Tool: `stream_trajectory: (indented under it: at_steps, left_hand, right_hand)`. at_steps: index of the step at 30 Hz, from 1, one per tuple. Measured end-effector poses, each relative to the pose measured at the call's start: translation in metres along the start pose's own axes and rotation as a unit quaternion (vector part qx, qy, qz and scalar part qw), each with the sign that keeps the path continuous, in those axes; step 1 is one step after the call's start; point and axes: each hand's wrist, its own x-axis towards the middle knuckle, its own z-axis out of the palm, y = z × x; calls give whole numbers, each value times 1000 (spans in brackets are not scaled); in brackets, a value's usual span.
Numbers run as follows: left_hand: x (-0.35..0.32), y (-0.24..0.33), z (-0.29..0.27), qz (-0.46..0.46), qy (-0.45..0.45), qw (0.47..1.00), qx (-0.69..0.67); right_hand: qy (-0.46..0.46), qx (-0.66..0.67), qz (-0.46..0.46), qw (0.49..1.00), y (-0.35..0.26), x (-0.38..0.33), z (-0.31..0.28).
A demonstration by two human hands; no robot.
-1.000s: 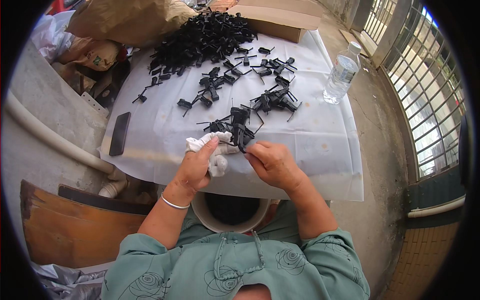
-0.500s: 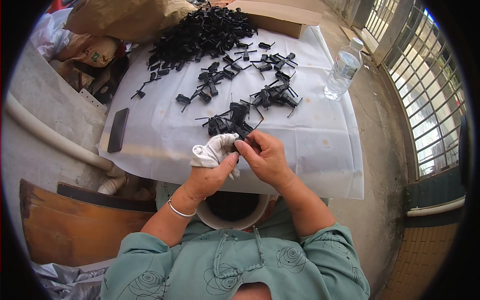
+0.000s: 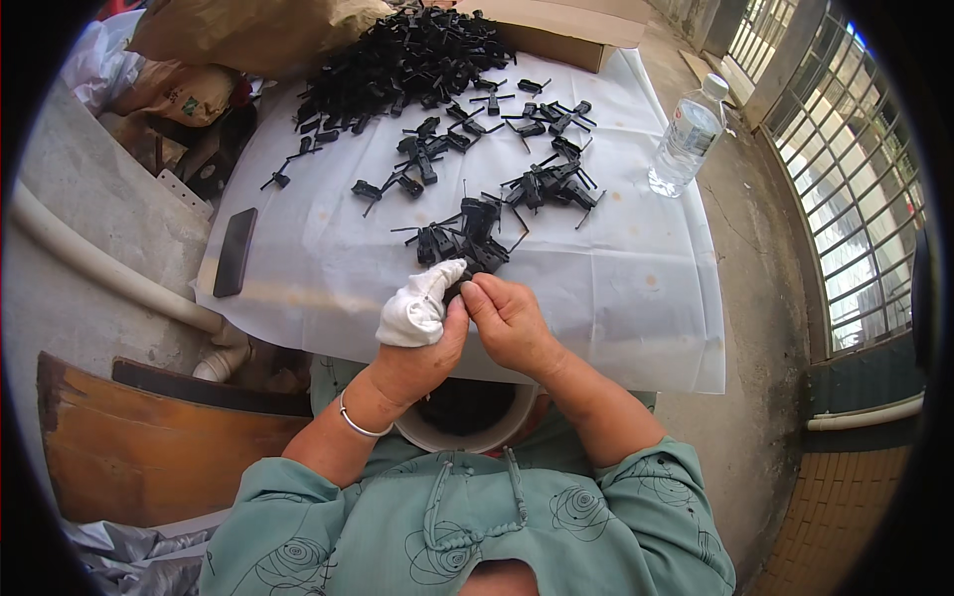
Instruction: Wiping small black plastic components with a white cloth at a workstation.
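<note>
Drawn closer together than half a second ago, the bare right hand [image 3: 509,324] and white-cloth-wrapped left hand [image 3: 417,330] seem to pinch a small, half-hidden black plastic piece [image 3: 455,291] between them, the spiky black plastic cluster [image 3: 478,224] just beyond their fingertips, suggesting close two-handed work.

I'm counting one left hand [image 3: 422,364], one right hand [image 3: 510,323], one white cloth [image 3: 410,310], one bracelet [image 3: 357,423] and one bucket [image 3: 465,444] on the near side, one phone [image 3: 236,251] at left, one bottle [image 3: 686,139] at right, one cardboard box [image 3: 581,49] at the far end. The black clips [image 3: 407,65] are lying too tangled for counting.
</note>
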Motion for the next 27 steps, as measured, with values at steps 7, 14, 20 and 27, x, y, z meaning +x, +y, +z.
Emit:
stream_trajectory:
  at_steps: [7, 14, 20, 27]
  left_hand:
    - [2, -2, -3, -122, -17, 968, -218]
    - [5, 4, -22, -261, -62, 907, -324]
    - [-3, 6, -22, -250, -176, 909, -283]
    - [-5, 4, -19, -246, -126, 932, -234]
  right_hand:
    - [5, -5, -30, 1000, -8, -1, -17]
    - [-34, -123, -103, 987, 0, 0, -29]
    - [-20, -46, -131, 990, -5, 2, -18]
    - [-100, -52, -60, 992, -10, -2, -13]
